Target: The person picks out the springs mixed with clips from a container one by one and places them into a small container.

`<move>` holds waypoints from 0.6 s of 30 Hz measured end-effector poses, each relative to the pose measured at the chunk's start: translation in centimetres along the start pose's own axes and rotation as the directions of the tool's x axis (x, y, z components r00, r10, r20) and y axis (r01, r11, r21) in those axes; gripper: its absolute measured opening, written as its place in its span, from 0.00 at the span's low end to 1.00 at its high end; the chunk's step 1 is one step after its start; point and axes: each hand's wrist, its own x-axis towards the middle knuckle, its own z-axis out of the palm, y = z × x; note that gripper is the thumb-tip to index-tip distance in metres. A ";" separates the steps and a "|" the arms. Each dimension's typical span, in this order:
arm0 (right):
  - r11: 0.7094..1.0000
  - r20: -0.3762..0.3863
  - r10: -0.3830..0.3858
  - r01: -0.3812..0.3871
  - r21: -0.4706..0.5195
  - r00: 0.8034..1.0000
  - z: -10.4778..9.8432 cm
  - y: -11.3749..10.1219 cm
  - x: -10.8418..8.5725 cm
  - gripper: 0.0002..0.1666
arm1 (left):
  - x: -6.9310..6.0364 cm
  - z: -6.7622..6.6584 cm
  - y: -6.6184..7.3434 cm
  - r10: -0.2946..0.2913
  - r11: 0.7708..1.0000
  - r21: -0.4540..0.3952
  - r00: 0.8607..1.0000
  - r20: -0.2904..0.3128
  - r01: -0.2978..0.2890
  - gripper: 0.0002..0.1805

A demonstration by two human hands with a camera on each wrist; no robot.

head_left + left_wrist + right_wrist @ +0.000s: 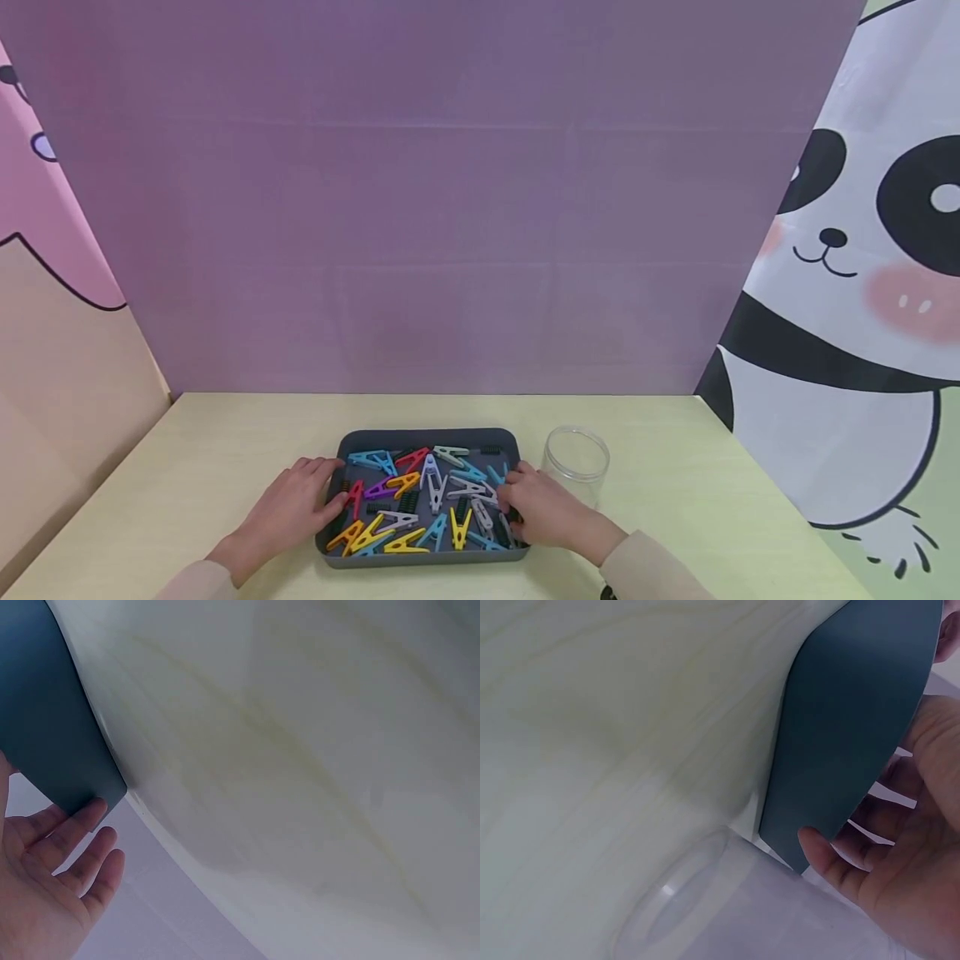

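Observation:
A dark grey tray lies on the table, full of colourful plastic clips such as a yellow clip and a red clip. My left hand holds the tray's left side, its thumb at the rim. In the left wrist view, fingertips touch the tray's outer wall. On the opposite side my right hand grips the rim, with fingers reaching over the edge. The right wrist view has one finger on the outer wall; the other fingertips are hidden behind it.
A clear round plastic jar stands just behind my right hand, close to the tray. Small black springs lie among the clips. The pale wooden table ends at a purple backdrop.

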 end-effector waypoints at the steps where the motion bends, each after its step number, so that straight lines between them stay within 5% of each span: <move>1: 1.000 -0.004 -0.002 0.002 -0.005 1.000 0.0 0.0 0.0 0.10 | 0.0 0.0 0.0 0.000 1.000 -0.001 1.000 0.002 0.000 0.26; 18: 0.999 -0.122 -0.054 0.055 0.002 0.991 -1.9 -0.6 -0.9 0.09 | 0.0 0.0 0.1 -0.002 1.000 0.005 1.000 0.008 0.002 0.25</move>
